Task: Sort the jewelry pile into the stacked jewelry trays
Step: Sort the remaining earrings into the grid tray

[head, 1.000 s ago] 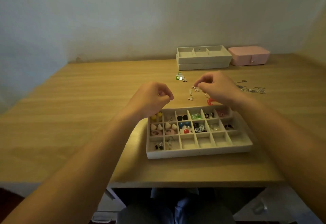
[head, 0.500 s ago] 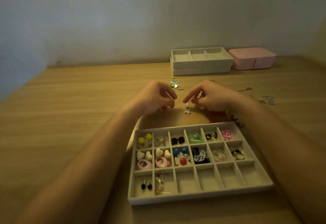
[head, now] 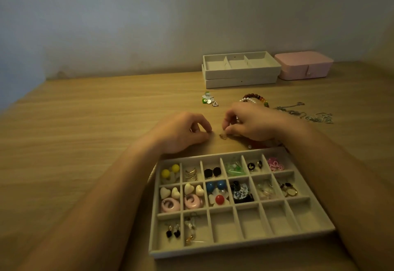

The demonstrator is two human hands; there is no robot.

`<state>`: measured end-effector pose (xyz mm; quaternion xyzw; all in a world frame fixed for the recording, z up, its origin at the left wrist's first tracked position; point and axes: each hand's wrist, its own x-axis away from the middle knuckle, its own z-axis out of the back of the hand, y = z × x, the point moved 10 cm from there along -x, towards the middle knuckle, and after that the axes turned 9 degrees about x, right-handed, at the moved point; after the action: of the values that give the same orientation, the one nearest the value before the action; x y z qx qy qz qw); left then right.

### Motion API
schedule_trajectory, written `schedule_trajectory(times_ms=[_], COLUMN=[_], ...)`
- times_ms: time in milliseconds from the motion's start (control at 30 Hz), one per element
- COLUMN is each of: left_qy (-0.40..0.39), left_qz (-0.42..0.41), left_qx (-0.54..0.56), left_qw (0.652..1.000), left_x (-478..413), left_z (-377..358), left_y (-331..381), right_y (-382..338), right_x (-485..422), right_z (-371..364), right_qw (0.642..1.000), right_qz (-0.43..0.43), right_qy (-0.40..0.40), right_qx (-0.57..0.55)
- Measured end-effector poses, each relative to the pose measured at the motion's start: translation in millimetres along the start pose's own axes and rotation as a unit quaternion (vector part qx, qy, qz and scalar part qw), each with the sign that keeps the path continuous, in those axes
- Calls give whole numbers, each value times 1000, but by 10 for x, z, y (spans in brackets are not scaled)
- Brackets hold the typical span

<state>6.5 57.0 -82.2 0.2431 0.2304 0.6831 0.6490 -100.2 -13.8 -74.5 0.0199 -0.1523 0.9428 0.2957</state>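
A grey compartment tray lies near me, its two far rows and bottom-left cells filled with earrings and rings. Just beyond it, my right hand pinches a small pale earring that touches the table. My left hand rests beside it with fingers curled and tips pressed together; nothing shows between them. Loose jewelry lies further back: a small earring cluster, bead bracelets and silver chains. Two stacked jewelry trays stand at the back.
A pink closed box stands to the right of the stacked trays, by the wall. A red bracelet lies partly under my right wrist, at the near tray's far edge. The wooden table stretches bare to the left.
Both hands have lowered toward the table and come closer together. The view has moved in, so the near tray looks larger.
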Motion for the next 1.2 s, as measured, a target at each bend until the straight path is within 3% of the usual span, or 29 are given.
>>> schedule_trajectory(times_ms=[233,367,500,733,933,1200], left_qy=[34,12,23,46,54,181], left_qz=[-41,-25,-14,-16,-16,20], left_qx=[138,331,415,456,529,499], left_qw=[989,943,909,889,847,847], left_x=[88,142,181,181,214,271], left_z=[69,8,33,104,146,335], left_y=[175,246,271,186,184,-40], right_y=[-95,-160,-159,-194,-101,96], right_x=[85,140,194,255,236,213], right_z=[130,247,310,255,210,184], right_qw=[988,967,951,899,866,857], right_qz=[51,70,66,59,43,-11], right_qy=[58,95,113,88,93,133], right_qx=[-132,-225,-281,-424,-490,-498])
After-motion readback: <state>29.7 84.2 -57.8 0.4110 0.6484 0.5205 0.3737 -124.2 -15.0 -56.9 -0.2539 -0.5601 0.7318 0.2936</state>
